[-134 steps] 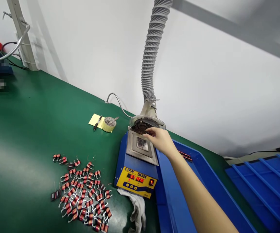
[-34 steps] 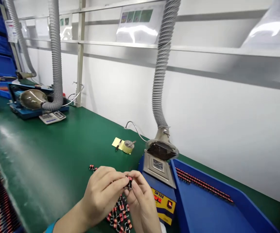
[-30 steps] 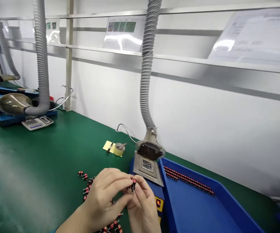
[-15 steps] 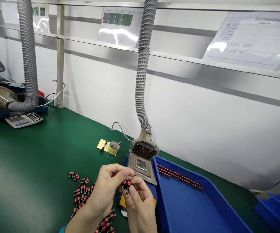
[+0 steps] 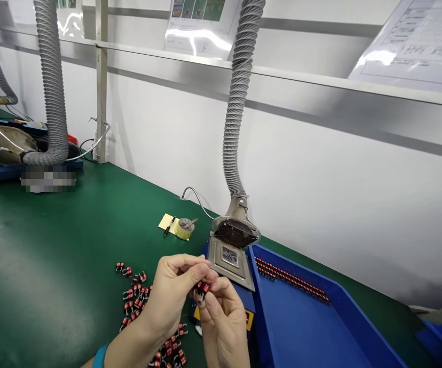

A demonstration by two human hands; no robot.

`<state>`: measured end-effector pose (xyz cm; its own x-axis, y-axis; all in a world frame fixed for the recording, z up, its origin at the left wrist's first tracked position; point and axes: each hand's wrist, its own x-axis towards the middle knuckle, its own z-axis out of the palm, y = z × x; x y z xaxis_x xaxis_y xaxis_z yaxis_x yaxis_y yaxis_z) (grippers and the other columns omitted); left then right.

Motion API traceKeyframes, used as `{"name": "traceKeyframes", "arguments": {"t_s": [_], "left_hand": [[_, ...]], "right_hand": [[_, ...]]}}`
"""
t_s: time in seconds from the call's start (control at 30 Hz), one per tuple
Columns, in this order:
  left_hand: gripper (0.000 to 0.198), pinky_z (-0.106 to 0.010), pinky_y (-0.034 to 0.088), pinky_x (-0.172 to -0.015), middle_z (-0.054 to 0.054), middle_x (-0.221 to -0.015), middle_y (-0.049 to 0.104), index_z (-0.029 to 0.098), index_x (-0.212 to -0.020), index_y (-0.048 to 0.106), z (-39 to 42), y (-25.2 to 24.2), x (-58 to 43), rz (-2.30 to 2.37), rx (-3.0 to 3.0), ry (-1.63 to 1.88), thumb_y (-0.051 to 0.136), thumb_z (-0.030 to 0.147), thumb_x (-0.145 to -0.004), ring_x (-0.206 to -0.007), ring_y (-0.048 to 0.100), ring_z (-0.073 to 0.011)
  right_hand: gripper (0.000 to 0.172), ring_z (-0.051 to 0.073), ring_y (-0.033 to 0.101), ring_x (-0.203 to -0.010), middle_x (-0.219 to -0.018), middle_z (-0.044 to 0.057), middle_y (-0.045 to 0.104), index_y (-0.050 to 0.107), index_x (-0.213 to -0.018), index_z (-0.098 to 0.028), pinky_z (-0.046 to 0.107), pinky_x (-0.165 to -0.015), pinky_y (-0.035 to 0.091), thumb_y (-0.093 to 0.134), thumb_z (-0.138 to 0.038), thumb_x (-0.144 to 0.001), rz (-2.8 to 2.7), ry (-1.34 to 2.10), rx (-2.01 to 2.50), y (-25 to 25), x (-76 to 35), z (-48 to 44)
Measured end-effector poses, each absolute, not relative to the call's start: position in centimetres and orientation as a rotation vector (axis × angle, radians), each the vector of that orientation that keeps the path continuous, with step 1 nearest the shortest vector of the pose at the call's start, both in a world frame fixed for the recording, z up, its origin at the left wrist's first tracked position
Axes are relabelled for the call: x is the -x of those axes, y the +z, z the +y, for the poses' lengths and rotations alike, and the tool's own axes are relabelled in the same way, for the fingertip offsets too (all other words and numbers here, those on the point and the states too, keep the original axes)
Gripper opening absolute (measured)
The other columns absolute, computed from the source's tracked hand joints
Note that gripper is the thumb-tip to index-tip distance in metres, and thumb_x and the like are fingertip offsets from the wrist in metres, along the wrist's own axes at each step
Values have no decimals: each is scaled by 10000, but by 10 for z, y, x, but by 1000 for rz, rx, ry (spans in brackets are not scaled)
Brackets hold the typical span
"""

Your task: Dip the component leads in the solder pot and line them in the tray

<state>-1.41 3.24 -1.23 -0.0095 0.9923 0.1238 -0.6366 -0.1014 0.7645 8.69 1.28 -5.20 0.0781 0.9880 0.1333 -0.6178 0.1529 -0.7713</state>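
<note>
Both hands pinch one small red-and-black coil part (image 5: 202, 288) in front of the metal-topped box. My left hand (image 5: 170, 292) has its thumb and index finger closed on the top of the part. From below, my right hand (image 5: 227, 319) grips the part's lower end with thumb and fingers. Pale legs show under the red windings. A pile of similar coil parts (image 5: 136, 296) lies on the green table, partly behind my left hand and forearm. Just beyond the fingers is the solder pot (image 5: 229, 256), a metal plate with a square shiny well on a blue and yellow body.
A blue tray (image 5: 301, 327) at the right holds rows of coil parts (image 5: 290, 280) along its far side. A fume hood (image 5: 236, 230) on a grey hose hangs over the solder pot. Left of it are a tape roll (image 5: 184, 229), pen (image 5: 169, 226) and yellow paper (image 5: 164, 221).
The view has shifted, so the scene sits slightly further right and the shelf higher. The coil part has tilted slightly between my fingers; both hands keep their grip.
</note>
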Motion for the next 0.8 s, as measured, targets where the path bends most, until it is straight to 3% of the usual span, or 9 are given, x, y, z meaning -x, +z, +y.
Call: {"name": "traceKeyframes", "arguments": {"t_s": [0.13, 0.23, 0.33, 0.5, 0.6, 0.7, 0.8], "left_hand": [[216, -152, 513, -861, 64, -662, 739, 299, -700, 770, 36, -9, 27, 559, -692, 1679, 870, 479, -634, -744, 689, -82], [338, -202, 479, -965, 14, -1018, 759, 324, -1005, 754, 35, -12, 28, 544, -924, 1471, 860, 392, -692, -1055, 659, -148], [451, -290, 420, -1054, -47, -1299, 641, 302, -1254, 633, 29, -17, 20, 548, -1180, 1206, 752, 363, -824, -1238, 551, -213], [448, -289, 480, -919, -52, -1059, 715, 254, -1290, 555, 21, -18, 16, 449, -1161, 1093, 694, 308, -867, -1014, 651, -191], [512, -253, 504, -789, -28, -956, 706, 244, -1306, 506, 19, -16, 19, 405, -1110, 951, 698, 207, -833, -864, 666, -157], [549, -258, 495, -784, -27, -934, 701, 230, -1317, 485, 17, -14, 20, 438, -1158, 883, 688, 167, -811, -854, 654, -156], [557, -272, 485, -796, -29, -939, 702, 229, -1322, 479, 16, -13, 20, 516, -1220, 866, 681, 171, -806, -851, 648, -162]], "right_hand": [[243, 118, 674, -750, -869, 14, 725, 666, -742, -215, 201, -735, 529, 878, -286, -648, -687, 1385, 628, -38, -82, 7], [261, 114, 683, -799, -939, -9, 709, 672, -798, -239, 203, -760, 534, 879, -286, -647, -576, 1401, 593, -36, -85, 7], [241, 132, 668, -832, -909, -3, 677, 659, -839, -248, 247, -790, 541, 845, -297, -695, -632, 1367, 611, -38, -94, 10], [230, 149, 623, -779, -801, 10, 630, 702, -865, -242, 239, -709, 531, 800, -403, -733, -967, 1011, 707, -37, -126, 13], [308, 140, 565, -630, -734, 21, 592, 751, -950, -230, 239, -560, 484, 732, -485, -778, -1208, 1096, 724, -33, -137, 10], [201, 100, 490, -535, -670, -1, 523, 753, -762, -221, 219, -478, 395, 704, -405, -825, -1256, 1193, 686, -29, -136, 6], [272, 89, 427, -512, -590, -26, 442, 668, -600, -193, 214, -473, 366, 727, -360, -807, -1041, 1144, 641, -24, -135, 5]]}}
